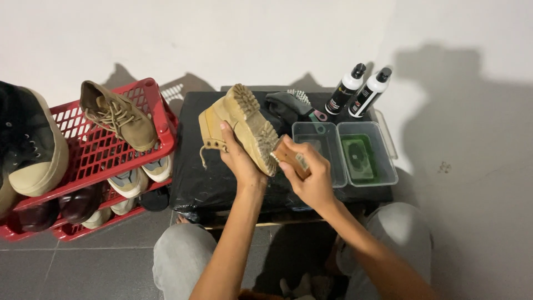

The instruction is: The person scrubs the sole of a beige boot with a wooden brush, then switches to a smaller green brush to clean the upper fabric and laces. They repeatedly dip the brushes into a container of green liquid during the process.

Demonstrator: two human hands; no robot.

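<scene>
My left hand [240, 161] grips a tan lace-up boot [239, 125] by its side, holding it tilted with the lugged sole turned up and to the right. In my right hand [313, 175] is a small wooden brush [290, 158], its bristle end pressed against the edge of the sole near the heel. Both hands are over a low table covered in black plastic [200, 180]. My knees in grey trousers show below.
Two clear plastic tubs [383, 166] stand on the table's right; one holds green liquid. Two black-and-white bottles [355, 91], a dark cloth and another brush [297, 100] lie behind. A red plastic shoe rack [100, 150] with several shoes stands left.
</scene>
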